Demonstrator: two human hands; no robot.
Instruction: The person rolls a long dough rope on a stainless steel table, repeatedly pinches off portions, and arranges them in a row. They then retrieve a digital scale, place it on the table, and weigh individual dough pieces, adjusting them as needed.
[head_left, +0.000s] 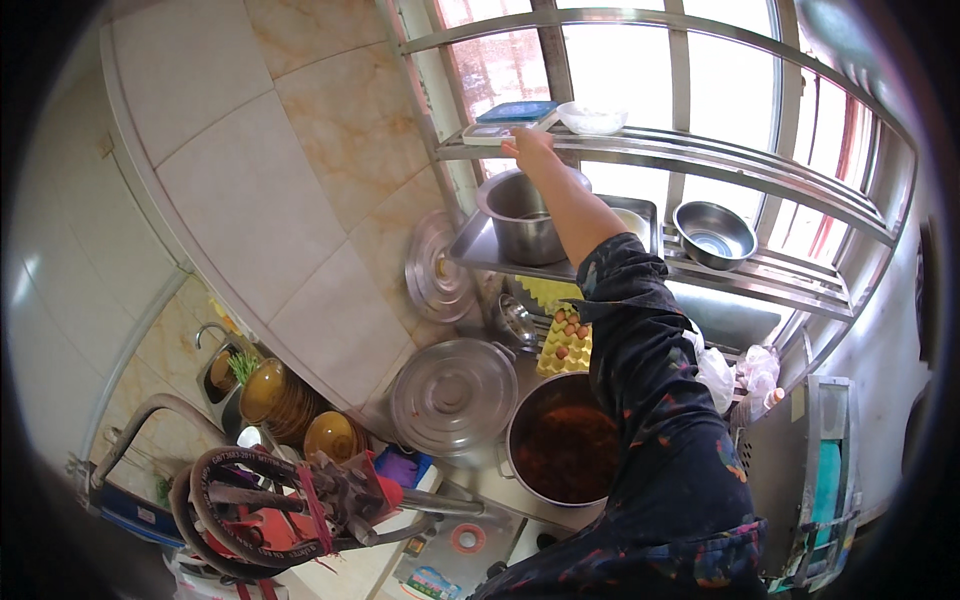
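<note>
My right hand (531, 148) reaches up to the front of a kitchen scale (491, 133) with a blue top, on the upper rack shelf. Its visible fingers are apart at the scale's front panel, and I see nothing held in them. Beside the scale sits a white bowl (592, 118). Below my forearm, a deep metal pot (529, 232) stands on a metal tray (484, 244). Lower down, a large pot (517, 480) holds dark reddish-brown food (566, 450), partly hidden by my sleeve. My left hand is out of view.
A metal basin (716, 236) rests on the lower shelf at right. Under it are yellow egg trays (566, 341) with several eggs. A lidded pot (454, 394) stands left of the food pot. Red machinery with black hoses (247, 510) occupies the lower left, near stacked amber bowls (330, 436).
</note>
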